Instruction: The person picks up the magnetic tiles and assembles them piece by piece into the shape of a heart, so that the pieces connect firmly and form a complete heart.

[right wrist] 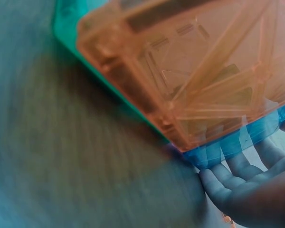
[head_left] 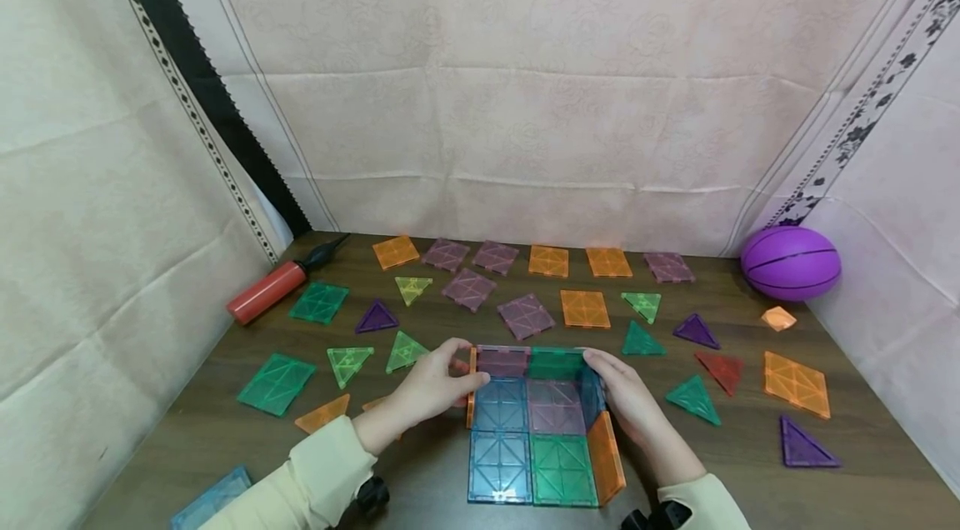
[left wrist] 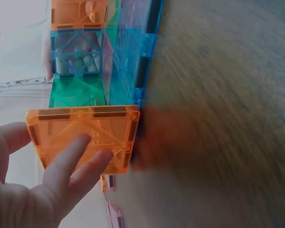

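A shallow walled box of translucent magnetic tiles stands on the table, with blue, purple and green tiles in its floor [head_left: 498,463]. At its far left corner my left hand [head_left: 435,384] grips an orange square tile [left wrist: 85,135], fingers spread on the outer face and thumb at the top edge. My right hand [head_left: 630,409] holds the blue wall tile [left wrist: 78,54] at the far right, fingers against its outside; part of the hand is hidden behind the wall. Nearer me, an orange wall tile [head_left: 605,457] leans outward. A purple tile and a green tile [head_left: 557,362] form the far wall.
Loose square and triangular tiles lie around the box, among them an orange square [head_left: 797,384] and a green square [head_left: 277,384]. A red hand pump [head_left: 268,292] lies back left; a purple ball [head_left: 791,263] sits back right. Cloth walls [head_left: 480,97] border the table.
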Available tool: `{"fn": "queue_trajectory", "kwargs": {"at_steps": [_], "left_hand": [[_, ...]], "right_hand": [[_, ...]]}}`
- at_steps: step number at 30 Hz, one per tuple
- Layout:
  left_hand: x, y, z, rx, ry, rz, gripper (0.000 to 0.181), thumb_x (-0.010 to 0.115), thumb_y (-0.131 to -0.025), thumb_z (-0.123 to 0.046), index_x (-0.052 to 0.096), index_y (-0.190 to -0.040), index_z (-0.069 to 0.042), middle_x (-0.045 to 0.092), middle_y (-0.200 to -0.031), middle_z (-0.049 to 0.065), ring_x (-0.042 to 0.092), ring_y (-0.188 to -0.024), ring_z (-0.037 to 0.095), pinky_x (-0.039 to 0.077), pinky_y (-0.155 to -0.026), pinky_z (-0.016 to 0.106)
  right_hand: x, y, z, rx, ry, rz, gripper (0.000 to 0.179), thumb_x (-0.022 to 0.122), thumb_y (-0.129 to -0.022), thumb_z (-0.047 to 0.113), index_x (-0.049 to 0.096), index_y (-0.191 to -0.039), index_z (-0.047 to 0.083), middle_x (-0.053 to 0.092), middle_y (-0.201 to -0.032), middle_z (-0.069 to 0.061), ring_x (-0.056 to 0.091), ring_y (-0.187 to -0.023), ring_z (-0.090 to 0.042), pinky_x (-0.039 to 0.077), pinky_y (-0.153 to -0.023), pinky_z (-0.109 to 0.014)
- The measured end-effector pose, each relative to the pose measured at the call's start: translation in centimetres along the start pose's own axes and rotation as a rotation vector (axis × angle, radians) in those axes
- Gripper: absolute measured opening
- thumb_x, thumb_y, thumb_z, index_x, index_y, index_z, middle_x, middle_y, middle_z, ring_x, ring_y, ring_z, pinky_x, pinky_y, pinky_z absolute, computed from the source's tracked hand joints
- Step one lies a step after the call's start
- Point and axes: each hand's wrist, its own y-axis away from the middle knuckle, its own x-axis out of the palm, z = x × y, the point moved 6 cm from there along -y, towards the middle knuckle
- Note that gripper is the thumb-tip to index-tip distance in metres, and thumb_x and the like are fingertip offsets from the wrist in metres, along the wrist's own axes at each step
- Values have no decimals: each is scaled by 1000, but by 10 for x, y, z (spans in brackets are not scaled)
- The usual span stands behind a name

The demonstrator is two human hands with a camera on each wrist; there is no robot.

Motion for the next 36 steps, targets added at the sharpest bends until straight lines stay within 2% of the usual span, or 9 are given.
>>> {"fn": "queue_trajectory", "kwargs": {"at_steps": [4, 7, 12, 16, 21, 26, 29, 32, 36], "left_hand": [[-6, 4, 0, -9, 50, 28, 64, 69, -90, -29, 41, -140, 1, 58, -118, 24, 68, -84, 26, 57, -70, 39], [-20, 11, 0, -4, 36, 25, 65, 69, -90, -30, 40, -141, 0, 56, -124, 27, 67, -90, 31, 57, -72, 39], [-58, 32, 3, 20, -37, -6, 64, 68, -90, -32, 43, -141, -3, 57, -127, 24, 66, -98, 30, 55, -78, 39], [-91, 56, 12, 53, -70, 4, 61, 66, -92, -30, 41, -141, -2, 56, -129, 24, 61, -110, 31, 53, -84, 39], [-126, 91, 31, 77, -41, 11, 61, 65, -93, -24, 38, -142, 1, 52, -130, 27, 59, -113, 31, 53, -83, 30], [-152, 123, 56, 47, -56, 33, 61, 65, -92, -19, 37, -142, 4, 51, -130, 28, 61, -107, 12, 53, -80, 26], [-161, 136, 73, 42, -127, 74, 61, 67, -91, -17, 38, -140, 6, 55, -126, 25, 59, -102, 3, 52, -78, 24], [-168, 146, 89, 55, -199, 93, 63, 69, -89, -17, 39, -138, 9, 56, -121, 24, 57, -96, 2, 51, -75, 23], [-175, 157, 107, 78, -230, 119, 65, 71, -87, -13, 37, -134, 14, 55, -119, 25, 54, -94, -2, 51, -71, 24]], "right_hand": [[-1, 0, -1, 3, 0, 4, 56, 44, -102, 39, 43, -142, -1, 43, -145, -15, 40, -130, -26, 33, -106, -39], [-1, 1, -1, 3, 2, 11, 56, 43, -103, 38, 42, -142, -1, 40, -147, -17, 37, -133, -28, 31, -108, -42], [-2, 2, -1, 7, 11, 5, 57, 43, -102, 40, 42, -142, -1, 41, -146, -16, 39, -131, -26, 32, -106, -40], [-1, 2, -2, 9, 19, 7, 57, 43, -102, 41, 42, -142, -1, 42, -145, -16, 41, -130, -25, 35, -104, -36], [-1, 1, -3, 21, 21, 4, 58, 42, -103, 40, 40, -143, -1, 41, -146, -17, 41, -130, -25, 35, -104, -36], [-1, 1, -3, 25, 13, 6, 58, 42, -103, 38, 38, -144, -2, 38, -148, -19, 36, -133, -28, 30, -108, -42], [0, 1, -2, 29, 13, 9, 58, 41, -103, 36, 36, -145, -4, 34, -150, -21, 32, -136, -31, 27, -111, -46], [0, 1, -2, 34, 8, 12, 59, 41, -103, 35, 34, -145, -5, 31, -151, -23, 29, -138, -33, 24, -113, -49], [0, 1, -1, 35, 3, 10, 59, 42, -103, 35, 33, -145, -5, 31, -152, -23, 28, -138, -33, 23, -113, -49]]}}
